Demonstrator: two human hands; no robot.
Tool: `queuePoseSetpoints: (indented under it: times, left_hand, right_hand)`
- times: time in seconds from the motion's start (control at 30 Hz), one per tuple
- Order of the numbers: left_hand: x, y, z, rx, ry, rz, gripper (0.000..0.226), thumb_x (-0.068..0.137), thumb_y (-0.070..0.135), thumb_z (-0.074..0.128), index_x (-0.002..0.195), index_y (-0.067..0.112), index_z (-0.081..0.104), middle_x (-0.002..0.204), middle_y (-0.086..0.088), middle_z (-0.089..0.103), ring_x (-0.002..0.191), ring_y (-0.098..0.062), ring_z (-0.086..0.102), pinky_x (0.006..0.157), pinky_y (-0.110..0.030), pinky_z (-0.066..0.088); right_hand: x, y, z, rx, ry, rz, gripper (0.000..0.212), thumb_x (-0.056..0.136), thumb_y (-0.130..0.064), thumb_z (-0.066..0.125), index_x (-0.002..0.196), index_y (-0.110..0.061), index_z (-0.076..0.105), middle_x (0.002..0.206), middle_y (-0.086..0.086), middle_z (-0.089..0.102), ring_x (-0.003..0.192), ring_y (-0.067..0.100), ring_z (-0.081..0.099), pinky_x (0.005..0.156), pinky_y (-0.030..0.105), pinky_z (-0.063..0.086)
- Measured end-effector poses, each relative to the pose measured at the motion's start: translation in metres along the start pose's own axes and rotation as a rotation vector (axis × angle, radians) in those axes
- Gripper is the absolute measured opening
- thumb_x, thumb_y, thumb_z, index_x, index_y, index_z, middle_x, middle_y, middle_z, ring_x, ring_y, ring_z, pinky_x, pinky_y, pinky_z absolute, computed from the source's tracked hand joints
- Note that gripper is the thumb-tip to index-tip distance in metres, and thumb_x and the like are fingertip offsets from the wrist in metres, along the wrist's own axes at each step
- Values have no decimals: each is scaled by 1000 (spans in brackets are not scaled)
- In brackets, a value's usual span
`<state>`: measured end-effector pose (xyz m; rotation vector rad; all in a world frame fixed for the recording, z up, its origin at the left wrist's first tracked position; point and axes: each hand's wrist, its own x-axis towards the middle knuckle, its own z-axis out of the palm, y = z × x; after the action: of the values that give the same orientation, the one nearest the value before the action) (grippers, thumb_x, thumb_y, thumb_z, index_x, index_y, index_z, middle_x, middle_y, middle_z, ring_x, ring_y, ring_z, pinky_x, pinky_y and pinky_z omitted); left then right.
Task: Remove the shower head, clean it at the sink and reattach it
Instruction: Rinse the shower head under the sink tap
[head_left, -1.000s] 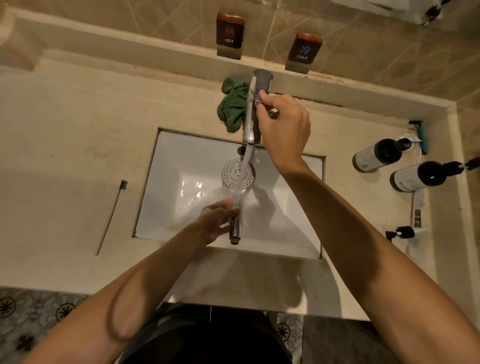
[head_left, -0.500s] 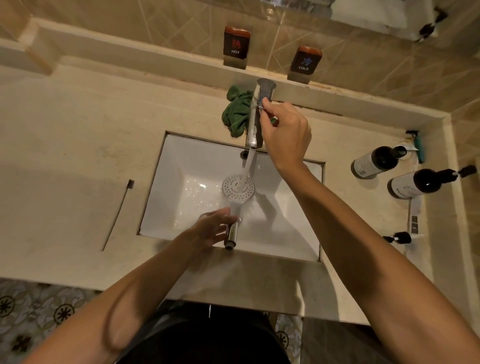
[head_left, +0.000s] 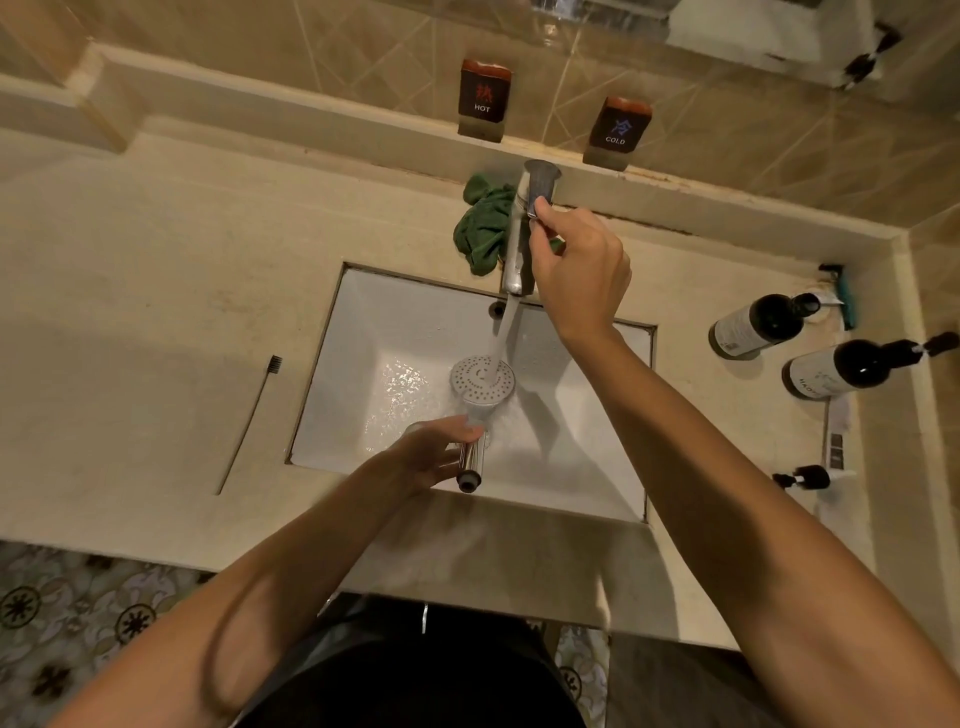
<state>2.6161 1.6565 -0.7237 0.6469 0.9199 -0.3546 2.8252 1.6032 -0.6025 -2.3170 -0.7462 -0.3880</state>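
Left hand (head_left: 434, 454) grips the shower head (head_left: 480, 382) handle under running water in the sink (head_left: 332, 415); right hand (head_left: 579, 270) pinches the faucet (head_left: 517, 249) lever.

Beige stone counter (head_left: 156, 322), white rectangular sink (head_left: 363, 322) sunk in middle. Green cloth (head_left: 480, 228) bunched at back edge, just left of tap (head_left: 519, 249), touching sink's back rim. Thin dark brush (head_left: 249, 421) lying on left part, bristles toward back, well apart from sink. Right end: two dark bottles (head_left: 753, 325) (head_left: 841, 371) lying on sides near back right corner, small dark pump top (head_left: 802, 477) nearer front edge. Raised ledge along back edge carries HOT (head_left: 483, 98) and COLD (head_left: 618, 130) blocks.
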Motion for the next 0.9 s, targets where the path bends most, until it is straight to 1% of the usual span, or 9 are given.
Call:
queuePoseSetpoints:
  times: [0.07, 0.17, 0.3, 0.5, 0.57, 0.63, 0.7, 0.83, 0.9]
  left_hand:
    - [0, 0, 2, 3, -3, 0, 61, 73, 8, 78, 131, 1, 62, 119, -15, 63, 109, -29, 61, 84, -32, 53]
    - [0, -1, 3, 14, 19, -8, 49, 81, 7, 74, 130, 3, 64, 118, -13, 63, 107, -27, 61, 78, -29, 54]
    - [-4, 0, 7, 45, 15, -9, 51, 83, 10, 74, 132, 5, 63, 121, -13, 63, 106, -25, 61, 70, -26, 56]
    - [-4, 4, 10, 95, 10, 43, 46, 90, 15, 71, 133, 5, 61, 141, -23, 57, 124, -32, 60, 70, -27, 57]
    - [-2, 4, 10, 84, 20, 48, 44, 91, 12, 70, 133, 2, 61, 140, -25, 58, 128, -36, 58, 83, -35, 59]
    - [-1, 2, 8, 51, 14, 50, 46, 90, 7, 70, 133, -5, 57, 139, -30, 56, 129, -41, 57, 104, -47, 51]
    - [-2, 1, 5, 26, -7, 50, 51, 88, 4, 71, 133, -11, 55, 133, -33, 58, 125, -43, 59, 111, -48, 45]
    - [-7, 1, 3, 11, -26, 52, 47, 88, 3, 72, 130, -12, 58, 116, -23, 63, 106, -34, 65, 93, -40, 56]
    - [-8, 0, 0, 7, -5, 57, 46, 84, 2, 75, 125, -12, 61, 112, -22, 66, 103, -35, 68, 86, -39, 60]
  right_hand:
    - [0, 0, 1, -11, 0, -5, 23, 99, -26, 66, 117, -21, 79, 82, 3, 73, 69, 20, 63, 56, 26, 40]
    - [-11, 7, 0, -58, -30, -95, 23, 99, -25, 64, 116, -19, 79, 79, 6, 72, 62, 23, 62, 49, 30, 45]
    - [-28, 19, 2, -180, -172, -188, 37, 103, -27, 53, 138, -21, 65, 87, 9, 72, 64, 26, 62, 51, 38, 52]
    - [-28, 17, 4, -185, -100, -190, 34, 97, -21, 61, 129, -19, 72, 75, 8, 70, 55, 26, 57, 48, 27, 34]
    - [-30, 17, 6, -165, -97, -165, 34, 96, -20, 62, 128, -18, 73, 74, 9, 69, 54, 26, 57, 49, 27, 32]
    - [-31, 16, 8, -153, -97, -138, 35, 97, -20, 61, 130, -19, 72, 75, 9, 69, 55, 26, 58, 49, 27, 32]
    - [-34, 16, 9, -140, -109, -103, 37, 99, -22, 59, 135, -21, 69, 77, 9, 69, 58, 25, 58, 50, 28, 34]
    - [-46, 14, 7, -79, -170, -2, 46, 102, -22, 58, 148, -27, 54, 80, 1, 66, 65, 15, 53, 54, 27, 36]
    - [-62, 12, 7, 23, -237, 150, 47, 103, -24, 56, 150, -30, 50, 87, -3, 68, 72, 12, 59, 58, 25, 46]
